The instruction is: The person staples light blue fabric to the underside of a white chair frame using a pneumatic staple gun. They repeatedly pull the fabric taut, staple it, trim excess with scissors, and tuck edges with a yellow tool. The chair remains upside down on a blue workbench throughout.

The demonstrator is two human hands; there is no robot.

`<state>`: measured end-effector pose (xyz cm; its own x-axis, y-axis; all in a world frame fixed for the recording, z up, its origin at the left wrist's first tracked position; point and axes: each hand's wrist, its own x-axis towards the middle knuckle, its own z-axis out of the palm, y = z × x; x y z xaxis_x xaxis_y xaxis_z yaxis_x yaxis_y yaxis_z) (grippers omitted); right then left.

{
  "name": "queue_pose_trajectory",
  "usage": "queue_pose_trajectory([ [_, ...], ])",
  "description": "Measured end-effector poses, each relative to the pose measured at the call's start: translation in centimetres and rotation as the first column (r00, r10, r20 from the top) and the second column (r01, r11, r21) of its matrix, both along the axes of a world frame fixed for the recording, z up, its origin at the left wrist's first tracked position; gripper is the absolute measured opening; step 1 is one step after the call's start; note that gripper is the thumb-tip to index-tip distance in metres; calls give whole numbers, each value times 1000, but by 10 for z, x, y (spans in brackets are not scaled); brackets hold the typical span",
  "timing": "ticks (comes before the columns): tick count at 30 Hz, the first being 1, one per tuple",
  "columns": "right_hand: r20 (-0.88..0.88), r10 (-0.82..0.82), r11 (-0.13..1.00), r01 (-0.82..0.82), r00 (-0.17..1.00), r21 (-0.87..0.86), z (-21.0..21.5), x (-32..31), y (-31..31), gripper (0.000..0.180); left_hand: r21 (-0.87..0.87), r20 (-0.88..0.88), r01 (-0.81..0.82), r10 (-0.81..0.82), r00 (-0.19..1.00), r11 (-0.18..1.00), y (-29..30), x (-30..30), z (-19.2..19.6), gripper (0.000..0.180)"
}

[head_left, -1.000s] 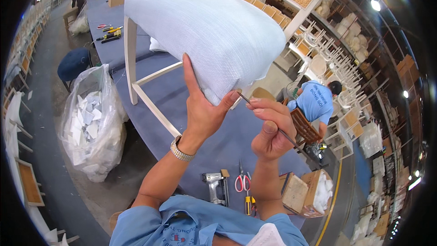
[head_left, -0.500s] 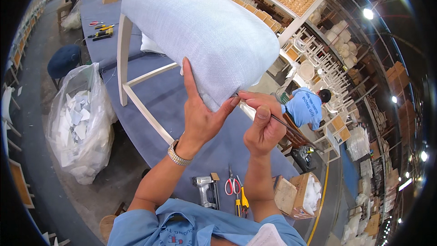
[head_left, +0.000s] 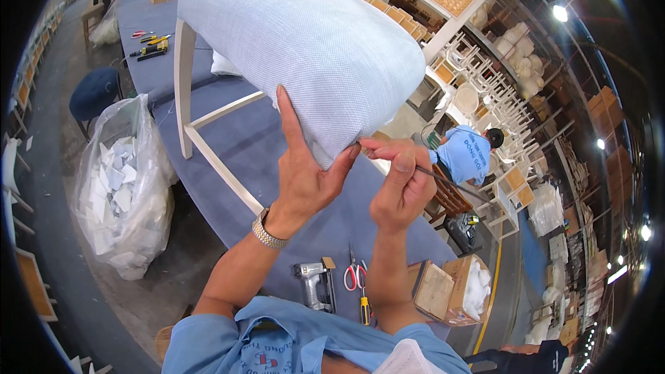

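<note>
A chair lies tipped on the table, its seat point(head_left: 305, 48) covered in pale blue woven fabric and its white leg point(head_left: 183, 90) at the left. My left hand point(head_left: 305, 176), with a metal watch at the wrist, grips the near corner of the seat, index finger along the fabric and thumb at the corner's tip. My right hand point(head_left: 402, 183) is closed round a thin dark metal rod point(head_left: 454, 183), whose rear end sticks out to the right. Its fingertips meet my left thumb at the fabric corner, where the rod's front end is hidden.
Near me on the blue table point(head_left: 228, 145) lie a staple gun point(head_left: 315, 284), red-handled scissors point(head_left: 355, 275) and a yellow screwdriver point(head_left: 365, 310). Boxes point(head_left: 434, 291) stand at the right, a bag of scraps point(head_left: 121, 187) at the left. A co-worker point(head_left: 465, 156) sits beyond.
My right hand has turned slightly, and the rod's rear end now lies flatter and shows more. The left hand keeps its hold. A person in dark clothes has appeared at the lower right.
</note>
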<state>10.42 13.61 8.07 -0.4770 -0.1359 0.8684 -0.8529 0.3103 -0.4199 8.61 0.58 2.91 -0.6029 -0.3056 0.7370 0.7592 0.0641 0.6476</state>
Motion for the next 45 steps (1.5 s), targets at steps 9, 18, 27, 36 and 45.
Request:
queue_pose_trajectory([
  [9, -188, 17, 997, -32, 982, -77, -5, 3, -7, 27, -35, -81, -46, 43, 996, 998, -5, -7, -2, 121],
  [18, -114, -64, 996, 57, 991, -63, -11, 3, -12, 33, -41, -61, -51, 48, 997, 998, -2, -5, -4, 119],
  [27, 87, 150, 918, -107, 985, -381, -25, -4, 9, 36, -56, 47, 53, -51, 998, 997, -8, -2, 3, 118],
  [36, 781, -477, 835, 486, 403, 260, -273, 39, 150, 37, -529, -198, -389, 336, 921, 754, -121, 14, 59, 62],
  [45, 721, -683, 596, 484, -114, 641, -389, 137, 181, 37, -944, -248, -296, -276, 929, -148, -45, -37, 169, 73],
])
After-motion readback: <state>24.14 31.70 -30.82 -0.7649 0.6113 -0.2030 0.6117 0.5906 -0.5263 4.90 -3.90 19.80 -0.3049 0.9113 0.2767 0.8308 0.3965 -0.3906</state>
